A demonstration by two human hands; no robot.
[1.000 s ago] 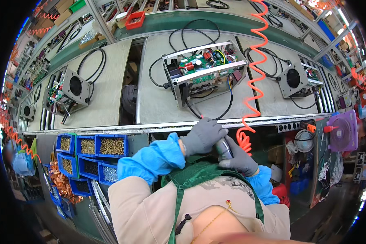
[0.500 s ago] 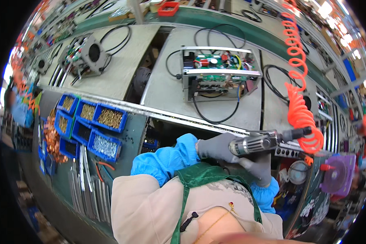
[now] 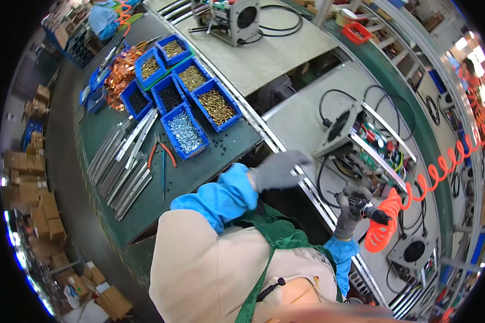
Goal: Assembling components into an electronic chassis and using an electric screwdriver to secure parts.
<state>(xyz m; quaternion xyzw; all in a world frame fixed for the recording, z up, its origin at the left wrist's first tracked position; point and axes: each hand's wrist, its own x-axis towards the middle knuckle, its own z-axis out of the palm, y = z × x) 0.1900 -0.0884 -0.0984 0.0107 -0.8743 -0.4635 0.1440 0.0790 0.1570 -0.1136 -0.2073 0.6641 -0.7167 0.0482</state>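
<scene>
My right hand [image 3: 347, 222], in a grey glove, is wrapped round a pistol-like air screwdriver [image 3: 376, 214]. Its bit end points left, towards an open metal chassis with circuit boards and a fan [image 3: 380, 167]. A coiled orange-red air hose [image 3: 383, 229] hangs by the tool's black rear end. My left hand [image 3: 279, 171], also gloved in grey, is over the conveyor's metal rail, apart from the tool. Motion smears its fingers, and a small shiny spot beside them cannot be made out.
Blue bins of brass fasteners [image 3: 216, 106], silver screws [image 3: 186, 133] and black parts stand on the green side table [image 3: 221, 153]. Red-handled pliers [image 3: 161, 153], metal strips [image 3: 124, 167] and copper-coloured pieces [image 3: 125, 70] lie there. Another fan chassis [image 3: 229, 24] sits farther along the line.
The view has swung left. My hands were together at the air screwdriver; now my left hand is away from it and my right hand holds the tool close to the chassis.
</scene>
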